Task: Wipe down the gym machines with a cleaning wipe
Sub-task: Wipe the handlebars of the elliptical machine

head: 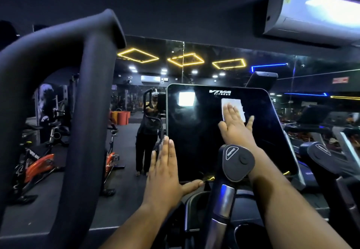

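Dim mirrored gym: flat right hand presses wipe on console screen; left hand flat, empty.

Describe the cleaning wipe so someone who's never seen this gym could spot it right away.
Find the big black console screen marked VIVA FITNESS in the middle of the view. Near its upper right, just under the logo, the right hand presses flat on the cleaning wipe. It is a white folded rectangle under the fingers, unlike the glowing white reflection at upper left.

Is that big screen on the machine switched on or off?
It looks off: the console screen is black, showing only room-light reflections, while the right hand presses a white wipe on it.
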Demonstrator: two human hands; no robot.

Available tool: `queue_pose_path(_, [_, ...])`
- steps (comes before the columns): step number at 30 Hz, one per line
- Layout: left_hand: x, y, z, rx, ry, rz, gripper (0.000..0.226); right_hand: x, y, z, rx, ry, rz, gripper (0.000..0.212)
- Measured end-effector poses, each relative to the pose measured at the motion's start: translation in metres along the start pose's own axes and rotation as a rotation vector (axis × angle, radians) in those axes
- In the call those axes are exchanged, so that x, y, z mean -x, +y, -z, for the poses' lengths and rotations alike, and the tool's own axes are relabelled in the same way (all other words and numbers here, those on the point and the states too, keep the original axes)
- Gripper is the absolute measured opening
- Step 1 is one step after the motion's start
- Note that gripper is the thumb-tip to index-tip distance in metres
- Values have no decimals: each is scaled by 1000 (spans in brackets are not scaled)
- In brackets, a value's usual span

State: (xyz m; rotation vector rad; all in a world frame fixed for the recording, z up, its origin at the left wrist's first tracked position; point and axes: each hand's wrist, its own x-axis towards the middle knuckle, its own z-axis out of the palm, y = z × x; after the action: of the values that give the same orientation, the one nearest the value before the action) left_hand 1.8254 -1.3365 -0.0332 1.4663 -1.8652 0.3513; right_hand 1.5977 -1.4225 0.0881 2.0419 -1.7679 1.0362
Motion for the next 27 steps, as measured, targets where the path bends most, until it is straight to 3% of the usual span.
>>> queue_pose_path(2, [-1,-1,-1,-20,-6,5,136,11,-11,-2,2,-37,6,67])
queue_pose_path(5, [-4,-2,-5,-67,17,-5,134,45,-49,-21,46,-123,261,74])
queue_pose_path(8, [-4,-2,-6,-140,-11,-12,133,57,-21,-37,160,-87,427,72])
queue_pose_path(10, [-4,-1,-2,-182,-21,-16,133,43,22,-29,236,-39,289,68])
queue_pose_path(12, [-3,0,2,-202,-42,-17,132,32,50,-6,99,-46,-7,65])
queue_pose_path(14, [-3,1,5,-210,-57,-18,132,27,48,8,14,-54,-149,67])
queue_pose_path(18, [-14,14,17,-161,-38,-63,128,39,-4,-20,101,-136,139,69])
queue_pose_path(21, [-33,29,23,-152,-11,-113,124,51,-3,-32,156,-109,342,77])
queue_pose_path(23, [-42,32,22,-185,-26,-126,125,40,24,-18,158,-86,247,68])
queue_pose_path(27, [-44,28,16,-172,-31,-153,125,23,81,13,40,-4,-232,66])
